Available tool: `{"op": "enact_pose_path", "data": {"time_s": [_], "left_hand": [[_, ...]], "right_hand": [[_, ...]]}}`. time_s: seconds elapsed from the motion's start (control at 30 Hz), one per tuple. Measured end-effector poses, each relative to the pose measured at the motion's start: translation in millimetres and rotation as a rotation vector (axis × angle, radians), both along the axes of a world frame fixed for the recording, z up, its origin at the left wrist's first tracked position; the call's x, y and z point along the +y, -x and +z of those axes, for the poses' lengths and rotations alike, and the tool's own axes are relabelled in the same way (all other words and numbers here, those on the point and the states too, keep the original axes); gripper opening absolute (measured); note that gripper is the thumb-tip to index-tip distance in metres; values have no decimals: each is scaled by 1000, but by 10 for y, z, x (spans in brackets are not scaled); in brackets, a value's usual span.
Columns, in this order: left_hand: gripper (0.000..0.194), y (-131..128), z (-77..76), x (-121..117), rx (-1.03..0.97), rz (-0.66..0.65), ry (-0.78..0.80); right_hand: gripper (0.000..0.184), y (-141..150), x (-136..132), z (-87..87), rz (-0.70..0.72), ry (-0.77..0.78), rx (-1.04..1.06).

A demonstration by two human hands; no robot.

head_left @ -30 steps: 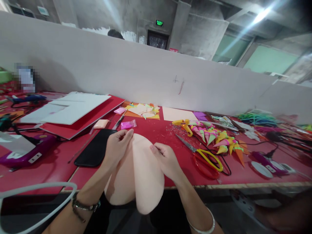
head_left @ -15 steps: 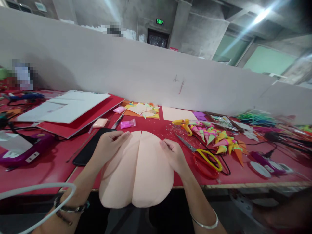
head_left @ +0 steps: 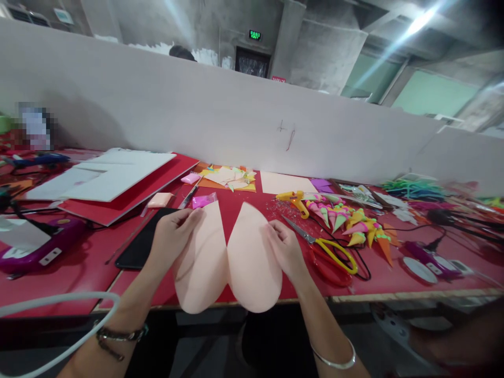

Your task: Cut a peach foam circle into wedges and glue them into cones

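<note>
Between my hands is a pale peach paper disc (head_left: pixel 254 262), creased down the middle and slit from its top edge towards the centre. The slit gapes in a V, and both halves curve. My left hand (head_left: pixel 177 231) pinches the upper left edge. On the upper right edge, my right hand (head_left: pixel 282 244) grips with the thumb in front. Right of it lie scissors (head_left: pixel 334 254) with one yellow and one red handle. A yellow glue gun (head_left: pixel 295 200) rests behind them. A black tablet-like slab (head_left: pixel 137 244) is partly hidden by my left forearm.
Small paper cones (head_left: pixel 360 228) in pink, yellow and orange lie at right. White and red boards (head_left: pixel 118 173) are stacked at left. Purple power strips (head_left: pixel 431 260) stand on both sides. A white hoop (head_left: pixel 90 299) crosses the lower left. A pale partition (head_left: pixel 220 115) backs the table.
The disc has gone from folded over, to spread nearly flat, to pulled apart at its slit. My hands have moved apart, and the paper's lower edge has risen.
</note>
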State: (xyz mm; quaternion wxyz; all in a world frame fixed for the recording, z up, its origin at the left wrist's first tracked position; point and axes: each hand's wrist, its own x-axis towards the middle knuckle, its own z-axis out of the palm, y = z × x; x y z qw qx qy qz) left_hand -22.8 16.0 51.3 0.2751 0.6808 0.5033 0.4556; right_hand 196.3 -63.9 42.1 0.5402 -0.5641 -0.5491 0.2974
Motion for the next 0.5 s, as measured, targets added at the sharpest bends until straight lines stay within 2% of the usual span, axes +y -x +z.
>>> {"op": "enact_pose_path", "data": {"time_s": [0.1, 0.17, 0.23, 0.3, 0.4, 0.5], "left_hand": [[28, -16, -26, 5, -41, 43, -22], [27, -6, -37, 22, -117, 74, 1], [28, 13, -40, 43, -229, 40, 76], [34, 23, -36, 52, -319, -82, 209], [37, 4, -28, 26, -279, -287, 443], [31, -31, -49, -10, -183, -274, 466]], "right_hand": [[24, -41, -34, -14, 225, 112, 113], [24, -80, -41, -45, 312, 165, 165], [23, -118, -33, -91, 258, 152, 205], [24, -142, -14, -139, 150, 107, 254], [28, -142, 11, -186, 52, 56, 316], [30, -116, 24, -183, -48, 3, 350]]}}
